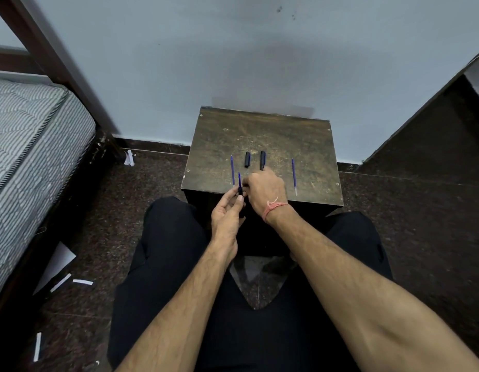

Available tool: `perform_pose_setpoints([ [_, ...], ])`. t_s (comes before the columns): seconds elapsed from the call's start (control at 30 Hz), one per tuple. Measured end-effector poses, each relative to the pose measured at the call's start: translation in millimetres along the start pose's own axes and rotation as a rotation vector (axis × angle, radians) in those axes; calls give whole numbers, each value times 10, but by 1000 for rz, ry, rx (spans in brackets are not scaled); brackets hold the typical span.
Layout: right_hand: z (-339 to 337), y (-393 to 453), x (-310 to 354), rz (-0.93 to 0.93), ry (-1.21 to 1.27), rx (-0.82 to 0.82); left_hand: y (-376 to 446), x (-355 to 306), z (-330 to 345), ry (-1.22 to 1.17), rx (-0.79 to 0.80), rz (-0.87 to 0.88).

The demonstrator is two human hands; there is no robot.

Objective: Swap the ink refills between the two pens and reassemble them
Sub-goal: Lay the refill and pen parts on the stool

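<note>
Left hand (227,213) grasps a black pen barrel (241,204) with a blue refill (239,179) protruding toward 12 o'clock; right hand (265,187) pinches beside it. On the worktop (308,146), spare refills (294,175) and caps (247,159) lie apart.

1. A slim blue ink refill (232,170) lies lengthwise, left on the table.
2. A second blue refill (239,179) stands out of a black pen barrel (241,194), held up at the near edge.
3. A short black cap (247,159) lies centre.
4. A longer black barrel piece (262,160) lies just right of it.
5. A third blue refill with a pale near end (294,175) lies far right.
</note>
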State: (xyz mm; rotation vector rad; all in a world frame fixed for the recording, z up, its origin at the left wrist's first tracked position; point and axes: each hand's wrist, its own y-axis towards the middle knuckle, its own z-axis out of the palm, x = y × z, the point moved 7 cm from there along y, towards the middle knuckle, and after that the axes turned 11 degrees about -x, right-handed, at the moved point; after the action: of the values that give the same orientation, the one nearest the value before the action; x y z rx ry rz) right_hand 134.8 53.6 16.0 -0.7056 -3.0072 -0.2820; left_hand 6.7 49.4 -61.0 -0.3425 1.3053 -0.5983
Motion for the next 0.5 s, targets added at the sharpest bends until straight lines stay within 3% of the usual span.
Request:
perform_pose_setpoints([
  [0.2,-20,-63,-27,0,-1,1,-53,-31,16,-9,9,2],
  [0.3,-57,-133,-173,122,135,-62,-61,-37,13,-5,8,6],
  [0.37,-71,-256,-412,313,401,-139,-65,-24,20,11,12,8],
  [0.5,95,-708,-968,822,1294,-138,-130,11,98,169,102,56],
])
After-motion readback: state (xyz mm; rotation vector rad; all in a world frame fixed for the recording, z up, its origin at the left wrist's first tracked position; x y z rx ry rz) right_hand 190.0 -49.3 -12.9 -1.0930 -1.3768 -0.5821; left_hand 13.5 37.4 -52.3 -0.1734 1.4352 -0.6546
